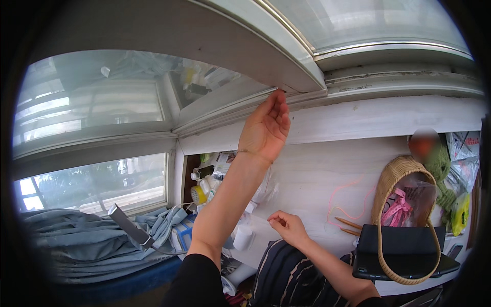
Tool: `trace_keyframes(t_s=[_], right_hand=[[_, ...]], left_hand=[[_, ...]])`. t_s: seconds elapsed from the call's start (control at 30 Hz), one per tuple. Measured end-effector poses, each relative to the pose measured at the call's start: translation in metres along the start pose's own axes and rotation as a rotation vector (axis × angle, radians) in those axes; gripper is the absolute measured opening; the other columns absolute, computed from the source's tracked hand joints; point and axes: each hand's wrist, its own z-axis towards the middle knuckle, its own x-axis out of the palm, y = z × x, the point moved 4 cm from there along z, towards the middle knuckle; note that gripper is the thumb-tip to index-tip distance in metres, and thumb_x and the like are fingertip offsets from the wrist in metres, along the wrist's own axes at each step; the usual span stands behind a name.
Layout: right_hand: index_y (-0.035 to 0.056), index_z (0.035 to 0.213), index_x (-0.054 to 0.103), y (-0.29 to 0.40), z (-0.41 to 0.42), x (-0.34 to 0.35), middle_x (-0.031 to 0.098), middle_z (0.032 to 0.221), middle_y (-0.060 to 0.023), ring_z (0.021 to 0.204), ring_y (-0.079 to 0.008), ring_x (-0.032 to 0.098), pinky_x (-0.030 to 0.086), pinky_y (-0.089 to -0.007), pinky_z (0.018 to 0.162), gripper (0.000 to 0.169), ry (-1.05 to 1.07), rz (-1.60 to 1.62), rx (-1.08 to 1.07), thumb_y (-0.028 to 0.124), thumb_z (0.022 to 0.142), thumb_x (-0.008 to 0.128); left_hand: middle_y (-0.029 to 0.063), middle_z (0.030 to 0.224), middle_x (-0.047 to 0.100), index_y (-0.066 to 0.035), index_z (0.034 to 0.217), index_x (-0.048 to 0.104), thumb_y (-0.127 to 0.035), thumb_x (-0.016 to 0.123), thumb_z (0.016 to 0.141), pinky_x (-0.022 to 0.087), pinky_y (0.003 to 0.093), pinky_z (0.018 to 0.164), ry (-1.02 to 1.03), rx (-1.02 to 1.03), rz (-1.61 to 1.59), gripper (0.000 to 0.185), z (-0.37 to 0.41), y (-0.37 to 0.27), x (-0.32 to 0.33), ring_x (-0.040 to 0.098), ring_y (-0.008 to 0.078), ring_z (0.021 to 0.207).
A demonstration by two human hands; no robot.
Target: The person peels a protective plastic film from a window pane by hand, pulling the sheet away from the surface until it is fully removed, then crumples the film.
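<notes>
My left hand (266,126) reaches up with its palm turned towards me. Its fingertips touch the lower edge of a pale sliding window sash (303,78), where the frame partly hides them, so the grip is unclear. The sash sits in a worn window track (368,82). Lower down, my right hand (289,226) hovers near the front of the white tabletop (314,169), fingers loosely curled in and nothing visible in them. To its right lie two wooden knitting needles (348,223) with a loop of pink yarn (339,187).
A wicker basket (387,174) with a pink measuring tape (397,209) stands at the right, its handle over a black case (397,247). Green knitting (437,165) lies behind. Left are a white bottle (242,237), clutter, a grey lamp (132,226) and a blue-grey curtain (84,241).
</notes>
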Motion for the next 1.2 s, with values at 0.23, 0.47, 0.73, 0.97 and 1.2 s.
trace_keyframes(t_s=[0.23, 0.47, 0.73, 0.97, 1.2], right_hand=[[0.0046, 0.085, 0.059, -0.005, 0.003, 0.002, 0.051, 0.058, 0.0008, 0.052, -0.0051, 0.043, 0.036, -0.0217, 0.050, 0.015, 0.008, 0.105, 0.024, 0.019, 0.080, 0.055], [0.0033, 0.086, 0.059, -0.009, 0.001, 0.000, 0.052, 0.061, 0.0011, 0.055, -0.0049, 0.045, 0.037, -0.0207, 0.052, 0.016, -0.001, 0.185, 0.009, 0.018, 0.081, 0.054], [0.0013, 0.087, 0.059, -0.005, 0.000, 0.001, 0.058, 0.071, -0.0018, 0.065, -0.0064, 0.050, 0.040, -0.0207, 0.061, 0.017, 0.019, 0.247, 0.038, 0.016, 0.082, 0.053], [0.0026, 0.090, 0.059, -0.016, 0.003, 0.003, 0.060, 0.076, -0.0016, 0.067, -0.0079, 0.053, 0.042, -0.0216, 0.061, 0.016, 0.018, 0.275, 0.023, 0.015, 0.083, 0.051], [0.0069, 0.092, 0.058, -0.004, 0.000, 0.000, 0.054, 0.075, 0.0032, 0.068, -0.0033, 0.047, 0.039, -0.0177, 0.062, 0.019, 0.122, 0.376, -0.015, 0.021, 0.086, 0.047]], left_hand=[[0.0095, 0.092, 0.056, 0.004, 0.105, 0.048, -0.003, 0.048, 0.083, 0.053, 0.0227, 0.063, 0.056, -0.086, -0.329, 0.023, -0.004, -0.002, 0.009, 0.055, 0.0152, 0.078], [0.0092, 0.086, 0.056, 0.005, 0.104, 0.049, -0.003, 0.050, 0.082, 0.053, 0.0234, 0.065, 0.091, -0.122, -0.567, 0.023, 0.002, 0.011, 0.008, 0.056, 0.0153, 0.077], [0.0002, 0.070, 0.056, -0.003, 0.084, 0.056, -0.006, 0.059, 0.076, 0.042, 0.0171, 0.045, -0.178, 0.078, -0.384, 0.009, 0.014, 0.021, 0.012, 0.050, 0.0081, 0.057], [-0.0018, 0.063, 0.051, -0.008, 0.075, 0.057, -0.011, 0.064, 0.072, 0.029, 0.0182, 0.040, -0.406, 0.520, 0.120, 0.009, 0.020, 0.017, 0.000, 0.038, 0.0059, 0.046], [0.0004, 0.064, 0.051, -0.008, 0.073, 0.060, -0.005, 0.064, 0.065, 0.040, 0.0306, 0.052, -0.129, 1.666, 1.775, 0.010, -0.013, -0.025, 0.034, 0.048, 0.0176, 0.057]])
